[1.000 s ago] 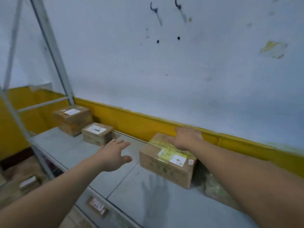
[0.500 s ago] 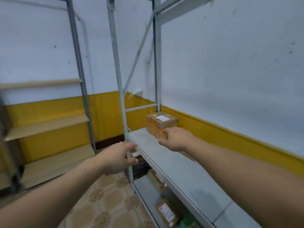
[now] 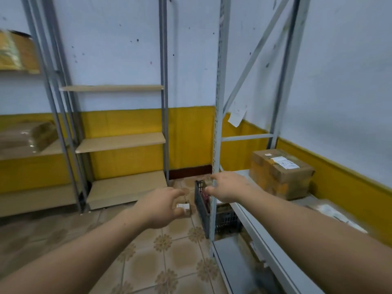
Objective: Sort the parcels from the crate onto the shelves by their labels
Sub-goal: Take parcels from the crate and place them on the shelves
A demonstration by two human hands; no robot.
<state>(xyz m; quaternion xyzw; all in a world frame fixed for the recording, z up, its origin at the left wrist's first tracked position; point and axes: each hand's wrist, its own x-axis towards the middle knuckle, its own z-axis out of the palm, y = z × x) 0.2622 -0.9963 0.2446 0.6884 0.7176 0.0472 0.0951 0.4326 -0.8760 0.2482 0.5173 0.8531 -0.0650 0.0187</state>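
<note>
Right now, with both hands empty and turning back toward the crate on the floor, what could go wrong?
1. The grey upright post stands directly in front of the right hand; reaching on could knock the hand against it.
2. A small labelled parcel lies loose on the floor beside the dark crate, partly hidden behind the left hand; it might be stepped on or overlooked.
3. The view is blurred, so labels may be misread.

Single head-worn view, forward and down toward floor crate [image 3: 214,211], shelves beside.
</note>
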